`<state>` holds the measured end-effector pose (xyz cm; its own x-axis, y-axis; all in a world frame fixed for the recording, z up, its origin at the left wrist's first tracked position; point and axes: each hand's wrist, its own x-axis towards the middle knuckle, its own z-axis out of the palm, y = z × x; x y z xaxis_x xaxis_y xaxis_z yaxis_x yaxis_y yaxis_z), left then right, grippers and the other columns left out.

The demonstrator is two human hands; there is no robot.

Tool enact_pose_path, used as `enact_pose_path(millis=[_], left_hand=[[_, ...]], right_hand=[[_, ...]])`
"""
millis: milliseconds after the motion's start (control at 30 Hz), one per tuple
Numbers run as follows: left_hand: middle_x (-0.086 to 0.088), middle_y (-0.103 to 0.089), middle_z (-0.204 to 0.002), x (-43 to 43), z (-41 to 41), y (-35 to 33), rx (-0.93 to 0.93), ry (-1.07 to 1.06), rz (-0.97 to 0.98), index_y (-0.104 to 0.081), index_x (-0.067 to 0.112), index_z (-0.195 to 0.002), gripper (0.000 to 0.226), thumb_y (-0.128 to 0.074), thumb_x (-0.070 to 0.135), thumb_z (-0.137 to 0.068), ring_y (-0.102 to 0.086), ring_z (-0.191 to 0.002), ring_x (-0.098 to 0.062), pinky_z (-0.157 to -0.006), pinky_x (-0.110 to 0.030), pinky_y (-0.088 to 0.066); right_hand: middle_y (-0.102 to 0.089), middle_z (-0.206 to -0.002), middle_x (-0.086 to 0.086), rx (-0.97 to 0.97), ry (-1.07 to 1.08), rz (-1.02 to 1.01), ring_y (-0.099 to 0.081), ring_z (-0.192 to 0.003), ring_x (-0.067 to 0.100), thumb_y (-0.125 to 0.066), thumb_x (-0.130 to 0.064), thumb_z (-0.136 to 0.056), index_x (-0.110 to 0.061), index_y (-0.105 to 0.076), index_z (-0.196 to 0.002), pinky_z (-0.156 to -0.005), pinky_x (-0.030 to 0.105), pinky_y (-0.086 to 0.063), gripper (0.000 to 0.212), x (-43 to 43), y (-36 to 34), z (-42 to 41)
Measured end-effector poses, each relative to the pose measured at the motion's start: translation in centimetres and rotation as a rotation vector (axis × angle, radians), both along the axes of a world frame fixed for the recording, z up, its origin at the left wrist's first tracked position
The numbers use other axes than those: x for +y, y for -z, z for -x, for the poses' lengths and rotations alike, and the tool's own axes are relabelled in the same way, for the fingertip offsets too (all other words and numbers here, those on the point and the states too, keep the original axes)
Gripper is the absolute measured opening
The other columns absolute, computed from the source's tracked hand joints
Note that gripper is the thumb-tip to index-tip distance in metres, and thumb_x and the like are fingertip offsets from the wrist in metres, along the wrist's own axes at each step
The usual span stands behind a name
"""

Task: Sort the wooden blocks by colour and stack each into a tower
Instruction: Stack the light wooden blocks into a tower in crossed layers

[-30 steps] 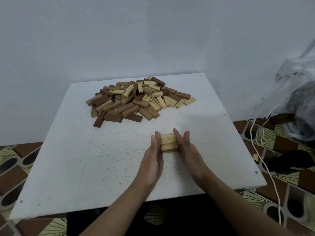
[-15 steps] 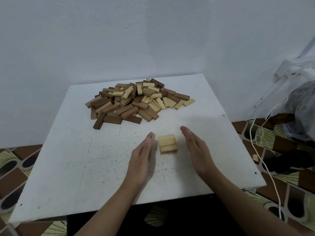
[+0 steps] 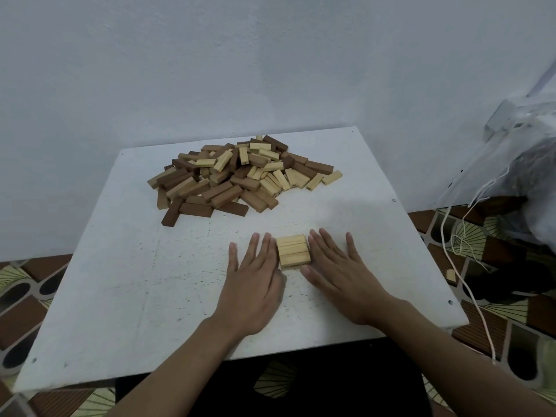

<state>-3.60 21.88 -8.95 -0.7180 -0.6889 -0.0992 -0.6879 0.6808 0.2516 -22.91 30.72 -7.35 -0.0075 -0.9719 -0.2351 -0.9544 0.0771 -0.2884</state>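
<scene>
A: Where's the light set rn?
B: Three light blocks [image 3: 293, 251] side by side, flat on the table [image 3: 126, 281], right btwn the two sets of fingers. L hand [image 3: 255, 281] on one side, R hand [image 3: 340, 275] on the other.
A: Gripping them?
B: No. Both palms down, fingers [image 3: 264, 245] straight and splayed, nothing curled round anything. L hand's inner finger runs along the set's left edge, and R hand's runs along its right edge. Touching or just beside, can't tell which.
A: Why flat like that?
B: Prob squaring up. Straight fingers make a fence each side, so the block ends sit flush. A ragged base means a leaning tower later, imo.
A: And the rest?
B: Mixed pile [image 3: 237, 179] well beyond the fingertips, at the far side by the wall. Light, mid-brown and dark blocks [image 3: 197, 209] all jumbled, some lying on others. The dark ones are nearest, out past the L fingertips.
A: Why build so far from it?
B: My guess: room for more towers, and a slide in the pile won't knock the base.
A: Progress?
B: V early. One layer of one colour down, everything else unsorted. Next layer prob goes crosswise. It needs light ones from beyond the R fingertips, where they cluster.
</scene>
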Motion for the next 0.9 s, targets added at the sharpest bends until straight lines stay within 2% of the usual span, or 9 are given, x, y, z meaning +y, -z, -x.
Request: enact_pose_path(millis=[167, 333, 700, 900], left_hand=[[0.004, 0.015, -0.170, 0.3, 0.2, -0.4, -0.038, 0.002, 0.022, 0.014, 0.016, -0.161, 0.082, 0.018, 0.048, -0.086, 0.025, -0.153, -0.013, -0.124, -0.051, 0.014], [0.004, 0.011, -0.171, 0.3, 0.2, 0.2, -0.022, -0.005, 0.046, 0.011, 0.016, -0.162, 0.076, 0.009, 0.049, -0.093, 0.023, -0.154, -0.013, -0.125, -0.051, 0.013], [0.002, 0.010, -0.171, 0.3, 0.2, 0.7, -0.015, -0.010, 0.079, 0.010, 0.016, -0.162, 0.072, 0.005, 0.047, -0.096, 0.021, -0.155, -0.015, -0.125, -0.051, 0.013], [0.003, 0.013, -0.170, 0.2, 0.3, 0.6, -0.027, -0.013, 0.072, 0.013, 0.017, -0.161, 0.075, 0.011, 0.048, -0.092, 0.024, -0.154, -0.013, -0.125, -0.049, 0.015]], right_hand=[[0.032, -0.160, -0.003, 0.054, -0.002, 0.016, 0.039, -0.142, 0.007, 0.039, -0.075, -0.069, -0.015, 0.028, -0.151, -0.120, 0.049, 0.018, 0.103, 0.3, -0.1, -0.7], [0.033, -0.160, -0.002, 0.088, 0.004, 0.025, 0.037, -0.143, 0.010, 0.035, -0.075, -0.072, -0.015, 0.029, -0.151, -0.121, 0.051, 0.015, 0.099, 0.2, 0.0, -1.1], [0.031, -0.161, -0.003, 0.075, 0.010, 0.032, 0.035, -0.145, 0.009, 0.034, -0.076, -0.073, -0.017, 0.027, -0.152, -0.122, 0.050, 0.014, 0.099, 0.1, 0.4, -1.0], [0.032, -0.160, -0.005, 0.053, 0.020, 0.039, 0.034, -0.144, 0.006, 0.037, -0.076, -0.069, -0.018, 0.027, -0.152, -0.122, 0.046, 0.016, 0.101, 0.1, 0.4, -0.8]])
